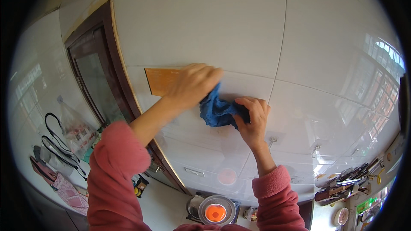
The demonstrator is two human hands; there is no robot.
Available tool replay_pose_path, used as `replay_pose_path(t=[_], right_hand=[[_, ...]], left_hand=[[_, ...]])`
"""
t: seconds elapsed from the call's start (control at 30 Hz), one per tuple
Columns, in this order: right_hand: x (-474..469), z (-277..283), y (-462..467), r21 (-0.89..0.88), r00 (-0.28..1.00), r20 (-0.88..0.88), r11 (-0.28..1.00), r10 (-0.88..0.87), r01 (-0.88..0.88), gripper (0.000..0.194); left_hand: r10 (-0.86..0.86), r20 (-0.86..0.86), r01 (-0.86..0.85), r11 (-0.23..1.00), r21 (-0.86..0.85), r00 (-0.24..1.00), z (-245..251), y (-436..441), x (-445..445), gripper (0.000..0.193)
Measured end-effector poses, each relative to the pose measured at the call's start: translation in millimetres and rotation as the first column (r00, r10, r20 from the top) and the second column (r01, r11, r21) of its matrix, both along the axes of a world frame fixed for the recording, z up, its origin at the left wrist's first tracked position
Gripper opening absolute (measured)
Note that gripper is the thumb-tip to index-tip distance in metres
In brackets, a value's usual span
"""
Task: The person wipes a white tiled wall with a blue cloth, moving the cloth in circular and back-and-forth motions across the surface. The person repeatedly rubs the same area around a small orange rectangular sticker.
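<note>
A crumpled blue cloth (216,110) is stretched between both hands, close to a glossy white tiled wall (205,32). My left hand (197,85), slightly blurred, grips its upper left end. It partly covers an orange printed sheet (160,81) on the wall, which bears small writing. Lower and to the right, my right hand (253,118) pinches the cloth's other end between thumb and fingers. Whether the cloth touches the tiles cannot be told.
A dark brown framed door (99,67) stands left. Bags (75,128) hang beyond it. Clear hooks (316,147) and a rack of knives (343,186) line the lower right wall. Below me sits a grey round pan-like vessel (203,210) holding an orange bowl (215,213).
</note>
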State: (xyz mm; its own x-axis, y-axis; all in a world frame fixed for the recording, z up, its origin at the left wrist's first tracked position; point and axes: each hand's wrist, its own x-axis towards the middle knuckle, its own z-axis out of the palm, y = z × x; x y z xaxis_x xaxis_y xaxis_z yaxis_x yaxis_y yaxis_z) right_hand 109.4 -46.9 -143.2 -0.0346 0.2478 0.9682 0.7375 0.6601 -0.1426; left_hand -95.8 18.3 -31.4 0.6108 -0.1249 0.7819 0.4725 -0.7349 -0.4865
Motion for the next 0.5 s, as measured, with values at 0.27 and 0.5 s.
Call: replay_pose_path(t=[0.27, 0.5], right_hand=[[6, -4, -9, 0.213, 0.967, -0.253, 0.976, 0.01, 0.046, 0.043], [1, -32, -21, 0.069, 0.947, -0.316, 0.994, -0.062, 0.088, 0.038]], left_hand=[[-0.045, 0.073, 0.047, 0.999, -0.025, 0.996, -5, -12, 55, 0.018], [-0.127, 0.079, 0.134, 0.987, -0.085, 0.989, -60, -16, 67, 0.019]])
